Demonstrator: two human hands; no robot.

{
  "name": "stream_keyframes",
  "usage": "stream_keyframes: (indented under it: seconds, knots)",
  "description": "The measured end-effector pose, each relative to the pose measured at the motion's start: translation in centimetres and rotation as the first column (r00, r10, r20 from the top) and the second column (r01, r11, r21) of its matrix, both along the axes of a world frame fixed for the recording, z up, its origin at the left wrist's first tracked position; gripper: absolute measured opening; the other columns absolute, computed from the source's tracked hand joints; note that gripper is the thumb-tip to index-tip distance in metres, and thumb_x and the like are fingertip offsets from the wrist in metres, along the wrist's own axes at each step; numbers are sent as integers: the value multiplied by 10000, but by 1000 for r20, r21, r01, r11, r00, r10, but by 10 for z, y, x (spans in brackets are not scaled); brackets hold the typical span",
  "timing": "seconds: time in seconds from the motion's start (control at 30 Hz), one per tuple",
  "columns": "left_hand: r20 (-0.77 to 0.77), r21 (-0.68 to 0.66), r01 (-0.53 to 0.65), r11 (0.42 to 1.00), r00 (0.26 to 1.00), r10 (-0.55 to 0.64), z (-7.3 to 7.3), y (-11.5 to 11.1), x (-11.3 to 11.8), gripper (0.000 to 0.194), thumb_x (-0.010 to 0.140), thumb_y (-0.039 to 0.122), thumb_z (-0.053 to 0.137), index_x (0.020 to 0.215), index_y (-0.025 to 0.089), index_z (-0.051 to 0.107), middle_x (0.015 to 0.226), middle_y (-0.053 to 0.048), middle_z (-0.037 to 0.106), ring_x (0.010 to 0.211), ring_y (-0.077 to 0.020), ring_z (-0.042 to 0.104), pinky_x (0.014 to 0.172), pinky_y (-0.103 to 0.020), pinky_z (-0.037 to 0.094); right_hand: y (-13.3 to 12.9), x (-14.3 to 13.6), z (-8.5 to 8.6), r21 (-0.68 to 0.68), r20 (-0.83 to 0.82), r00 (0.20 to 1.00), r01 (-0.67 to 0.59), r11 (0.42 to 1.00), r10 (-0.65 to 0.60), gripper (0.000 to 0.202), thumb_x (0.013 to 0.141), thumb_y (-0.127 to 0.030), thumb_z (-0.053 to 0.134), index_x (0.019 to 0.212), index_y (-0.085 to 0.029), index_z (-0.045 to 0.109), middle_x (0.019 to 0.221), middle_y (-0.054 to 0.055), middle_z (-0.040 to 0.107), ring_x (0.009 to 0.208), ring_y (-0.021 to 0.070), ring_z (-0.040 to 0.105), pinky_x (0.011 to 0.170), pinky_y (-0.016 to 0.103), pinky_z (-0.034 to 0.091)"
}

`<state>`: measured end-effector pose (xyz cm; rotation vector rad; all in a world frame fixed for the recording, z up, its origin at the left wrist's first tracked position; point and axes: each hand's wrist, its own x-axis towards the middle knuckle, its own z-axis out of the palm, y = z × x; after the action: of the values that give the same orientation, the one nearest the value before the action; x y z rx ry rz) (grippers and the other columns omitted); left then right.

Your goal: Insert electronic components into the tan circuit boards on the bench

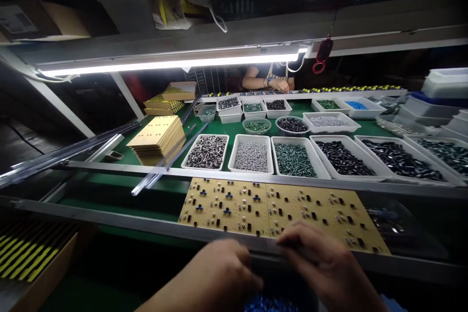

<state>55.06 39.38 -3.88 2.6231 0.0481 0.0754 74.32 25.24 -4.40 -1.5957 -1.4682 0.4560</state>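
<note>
My left hand [224,270] hangs in front of the rail, its fingers curled inward, just above a batch of small blue components [270,303] at the bottom edge. What it may hold is hidden. Close by, my right hand [323,265] has thumb and fingers drawn together near the front edge of the boards; anything between them is too small or blurred to name. Two tan circuit boards lie side by side on the rails: the left board [215,203] carries several blue parts among black and silver ones, while on the right board [329,204] I see black and silver parts.
Behind the boards stand white trays of components, among them silver parts [250,157] and green parts [294,158]. A stack of boards [155,139] and clear plastic tubes [161,170] are at left. Beyond, a co-worker's hand [280,85] works under the lamp [175,64].
</note>
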Motion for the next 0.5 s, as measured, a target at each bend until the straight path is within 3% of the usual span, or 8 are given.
stream_keyframes:
  seconds: [0.07,0.17,0.23,0.37,0.5]
  knots:
    - [-92,146,141,979,987,-129,-17,-13,-1,144,813,187,844,719,195,735,660,29,668,536,-122,555,473,-263,348,16,7,6,65,129,990,51,997,-59,103,977,-171,577,907,-240,607,909,19,645,882,201,628,782,343,514]
    - [-227,288,201,936,964,-137,-33,-23,3,139,833,274,833,796,189,729,674,13,674,513,-142,542,395,-297,245,39,11,8,135,309,948,34,990,-75,131,960,-114,568,872,-210,575,950,58,628,984,250,565,866,421,487]
    - [-224,315,179,932,968,-111,-35,-24,3,157,860,315,808,796,205,716,719,8,679,553,-150,562,387,-303,211,50,11,8,125,368,929,-6,992,-40,152,951,-70,541,867,-195,566,974,76,619,1014,264,536,875,437,485]
    - [-70,278,64,958,996,-46,-36,-21,-4,247,871,306,803,710,189,656,760,14,685,613,-138,584,465,-294,302,59,10,7,61,420,907,-76,995,43,200,969,-42,466,854,-174,563,1003,102,602,1043,277,505,894,465,495]
    - [15,51,-80,995,997,80,-39,-21,-11,200,786,109,845,731,154,658,746,8,718,609,-115,632,506,-230,364,60,7,9,38,475,877,-95,995,66,207,962,-16,445,873,-154,570,1022,120,595,1059,285,495,914,487,505]
